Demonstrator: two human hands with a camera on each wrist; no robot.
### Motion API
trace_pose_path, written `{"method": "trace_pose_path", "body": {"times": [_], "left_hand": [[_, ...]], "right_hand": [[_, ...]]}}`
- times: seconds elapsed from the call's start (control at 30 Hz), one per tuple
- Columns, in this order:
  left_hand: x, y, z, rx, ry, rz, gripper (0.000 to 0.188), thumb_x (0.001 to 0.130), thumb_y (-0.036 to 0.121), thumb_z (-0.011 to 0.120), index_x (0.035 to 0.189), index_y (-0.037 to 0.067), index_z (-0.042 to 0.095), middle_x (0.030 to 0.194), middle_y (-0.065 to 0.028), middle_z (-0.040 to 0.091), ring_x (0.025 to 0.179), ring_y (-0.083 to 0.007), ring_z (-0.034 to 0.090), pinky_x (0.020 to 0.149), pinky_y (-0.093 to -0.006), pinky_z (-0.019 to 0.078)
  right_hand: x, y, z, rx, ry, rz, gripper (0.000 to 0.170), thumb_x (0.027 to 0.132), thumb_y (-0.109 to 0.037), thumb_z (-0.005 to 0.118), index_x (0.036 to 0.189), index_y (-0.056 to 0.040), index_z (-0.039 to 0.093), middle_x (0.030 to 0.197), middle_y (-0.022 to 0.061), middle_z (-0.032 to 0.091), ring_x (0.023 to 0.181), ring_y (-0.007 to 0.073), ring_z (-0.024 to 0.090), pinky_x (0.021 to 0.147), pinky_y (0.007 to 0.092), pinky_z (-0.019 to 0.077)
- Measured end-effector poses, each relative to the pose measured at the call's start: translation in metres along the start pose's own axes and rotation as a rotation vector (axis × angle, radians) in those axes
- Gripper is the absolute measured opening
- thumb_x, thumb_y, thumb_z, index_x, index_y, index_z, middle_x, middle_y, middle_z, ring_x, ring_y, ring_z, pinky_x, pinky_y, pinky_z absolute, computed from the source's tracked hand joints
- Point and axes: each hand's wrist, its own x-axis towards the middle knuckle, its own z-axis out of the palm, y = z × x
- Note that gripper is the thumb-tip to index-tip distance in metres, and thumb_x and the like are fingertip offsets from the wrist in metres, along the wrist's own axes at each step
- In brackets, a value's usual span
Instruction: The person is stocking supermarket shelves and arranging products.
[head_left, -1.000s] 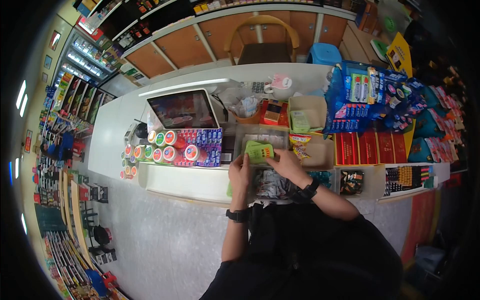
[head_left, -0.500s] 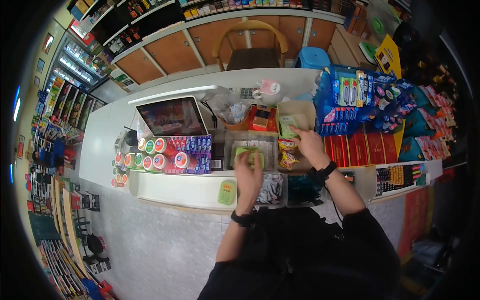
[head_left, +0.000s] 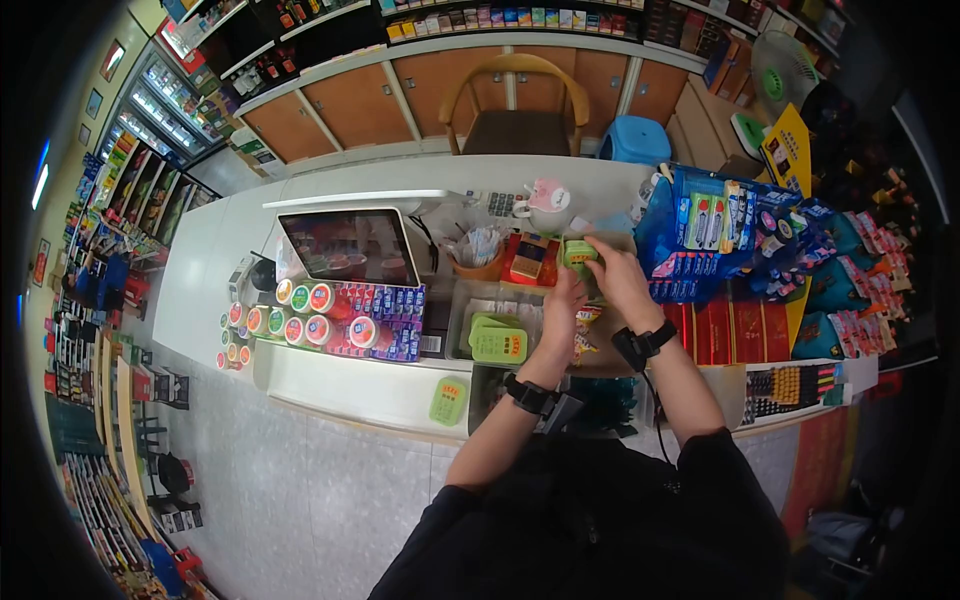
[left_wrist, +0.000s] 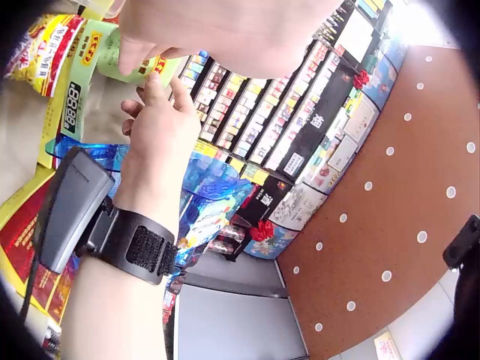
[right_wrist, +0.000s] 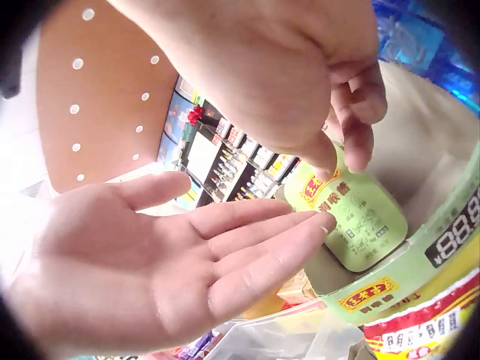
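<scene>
Pinching a green throat-lozenge pack (right_wrist: 367,229) at the display box (right_wrist: 417,273) with right hand (head_left: 622,277), keeping left hand (head_left: 559,315) spread; seemingly partway through, with matching packs (head_left: 498,342) in clear bin (head_left: 455,328), another pack (head_left: 449,401) on white ledge (head_left: 330,377).

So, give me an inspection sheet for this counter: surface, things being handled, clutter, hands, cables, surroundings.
Surface: pale counter, crowded near the hands.
Things handled: green pack at a green-fronted box; others in the clear bin and on the white ledge.
Clutter: monitor, lidded jars.
Hands: right hand pinches the pack; left hand beside it, fingers straight.
Cables: black cable at the right wrist.
Surroundings: wooden chair, blue stool beyond.
</scene>
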Motion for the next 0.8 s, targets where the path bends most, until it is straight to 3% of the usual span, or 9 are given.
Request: {"method": "trace_pose_path", "body": {"times": [0.07, 0.27, 0.33, 0.43, 0.5, 0.53, 0.6, 0.77, 0.8], "left_hand": [[0.003, -0.003, -0.002, -0.003, -0.004, -0.008, 0.085, 0.098, 0.057, 0.040, 0.145, -0.012, 0.025, 0.150, -0.0240, 0.032, 0.138, -0.0322, 0.036, 0.112, -0.0417, 0.0323], [-0.031, 0.008, -0.025, 0.143, 0.004, 0.043, 0.058, 0.101, 0.041, 0.049, 0.133, -0.007, 0.050, 0.122, -0.0160, 0.061, 0.113, -0.0239, 0.059, 0.096, -0.0344, 0.0452], [-0.067, 0.024, -0.041, 0.535, 0.121, 0.259, 0.043, 0.101, 0.032, 0.052, 0.121, -0.005, 0.061, 0.106, -0.0109, 0.067, 0.097, -0.0180, 0.063, 0.084, -0.0293, 0.0481], [-0.090, 0.031, -0.088, 0.710, 0.312, 0.270, 0.037, 0.100, 0.027, 0.053, 0.113, -0.004, 0.065, 0.103, -0.0159, 0.069, 0.094, -0.0204, 0.064, 0.084, -0.0322, 0.0485], [-0.094, 0.029, -0.110, 0.892, 0.571, 0.557, 0.042, 0.101, 0.032, 0.048, 0.112, -0.005, 0.065, 0.095, -0.0174, 0.070, 0.088, -0.0225, 0.065, 0.082, -0.0321, 0.0483], [-0.099, 0.039, -0.107, 0.899, 0.568, 0.557, 0.042, 0.101, 0.032, 0.048, 0.112, -0.005, 0.065, 0.095, -0.0174, 0.070, 0.088, -0.0225, 0.065, 0.082, -0.0321, 0.0483], [-0.109, 0.058, -0.098, 0.793, 0.490, 0.138, 0.052, 0.102, 0.040, 0.041, 0.112, -0.006, 0.064, 0.093, -0.0203, 0.069, 0.087, -0.0275, 0.065, 0.080, -0.0343, 0.0480], [-0.106, 0.057, -0.102, 0.805, 0.458, 0.193, 0.061, 0.103, 0.046, 0.034, 0.111, -0.008, 0.062, 0.088, -0.0234, 0.067, 0.082, -0.0297, 0.064, 0.076, -0.0376, 0.0467], [-0.106, 0.058, -0.104, 0.754, 0.426, 0.126, 0.064, 0.102, 0.049, 0.035, 0.118, -0.008, 0.059, 0.101, -0.0217, 0.066, 0.094, -0.0265, 0.061, 0.084, -0.0338, 0.0444]], "right_hand": [[-0.002, 0.000, 0.001, 0.035, 0.009, 0.019, 0.045, 0.086, -0.019, 0.067, 0.130, -0.0139, 0.057, 0.082, 0.0252, 0.066, 0.082, 0.0457, 0.063, 0.074, 0.0508, 0.0517], [-0.032, -0.037, -0.033, 0.114, 0.009, 0.158, 0.046, 0.083, -0.020, 0.071, 0.127, -0.0127, 0.060, 0.083, 0.0215, 0.068, 0.078, 0.0413, 0.065, 0.071, 0.0465, 0.0534], [-0.058, -0.039, -0.024, 0.194, -0.030, 0.159, 0.040, 0.083, -0.022, 0.072, 0.120, -0.0101, 0.063, 0.083, 0.0197, 0.069, 0.076, 0.0372, 0.067, 0.069, 0.0427, 0.0539], [-0.091, -0.049, -0.008, 0.493, -0.239, 0.116, 0.028, 0.085, -0.026, 0.072, 0.100, -0.0025, 0.071, 0.081, 0.0154, 0.071, 0.071, 0.0258, 0.071, 0.064, 0.0327, 0.0539], [-0.099, -0.052, 0.013, 0.510, -0.422, 0.221, 0.033, 0.086, -0.029, 0.070, 0.099, 0.0013, 0.070, 0.081, 0.0158, 0.071, 0.076, 0.0272, 0.071, 0.068, 0.0345, 0.0541], [-0.102, -0.052, 0.024, 0.437, -0.398, 0.178, 0.037, 0.086, -0.032, 0.070, 0.100, 0.0016, 0.070, 0.081, 0.0159, 0.071, 0.078, 0.0292, 0.070, 0.070, 0.0368, 0.0539], [-0.103, -0.056, 0.041, 0.368, -0.378, 0.129, 0.041, 0.085, -0.035, 0.069, 0.102, 0.0020, 0.069, 0.081, 0.0160, 0.071, 0.079, 0.0313, 0.070, 0.072, 0.0391, 0.0538], [-0.098, -0.064, 0.068, 0.361, -0.467, 0.101, 0.045, 0.083, -0.041, 0.070, 0.104, -0.0011, 0.069, 0.077, 0.0177, 0.069, 0.079, 0.0343, 0.069, 0.071, 0.0429, 0.0521], [-0.099, -0.066, 0.067, 0.362, -0.471, 0.094, 0.045, 0.083, -0.041, 0.070, 0.104, -0.0011, 0.069, 0.077, 0.0177, 0.069, 0.079, 0.0343, 0.069, 0.071, 0.0429, 0.0521]]}}
